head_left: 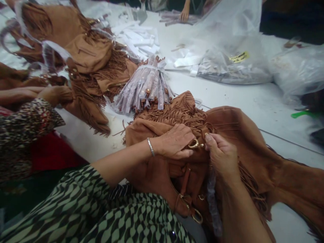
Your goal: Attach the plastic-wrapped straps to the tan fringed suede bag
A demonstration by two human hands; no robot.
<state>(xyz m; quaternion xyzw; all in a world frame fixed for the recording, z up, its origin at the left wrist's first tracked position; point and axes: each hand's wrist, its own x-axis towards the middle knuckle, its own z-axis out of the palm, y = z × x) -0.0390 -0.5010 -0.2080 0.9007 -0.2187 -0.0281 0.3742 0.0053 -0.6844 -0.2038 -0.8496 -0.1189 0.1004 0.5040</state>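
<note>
White table [255, 101] takes up most of the background, and the brown fringed handbag [158, 173] is right at the near edge, up against the person's lap, opening toward them. I'd let the table carry as much of that weight as possible, since floppy stuff like this probably sags and drags the hardware out of line.

There's a bundle of plastic-wrapped straps [152, 87] just beyond the bag. One more plastic-wrapped strap [212, 199] hangs below the right hand [224, 155], whose thumb and forefinger are pinching a small brown tab [204, 133], apparently that strap's end. Make sure it isn't twisted imo.

Left hand [174, 140] lies palm-down across the bag, fingers bent, thumb stretched out below the gold ring [194, 146]. Can't tell if it's actually gripping the ring. I'd steady the ring from behind and sweep the fringe [167, 113] aside so no strands get trapped.

Smallest bit: the gold stud [201, 145] between the hands. Line it up square before pressing, don't force it.
</note>
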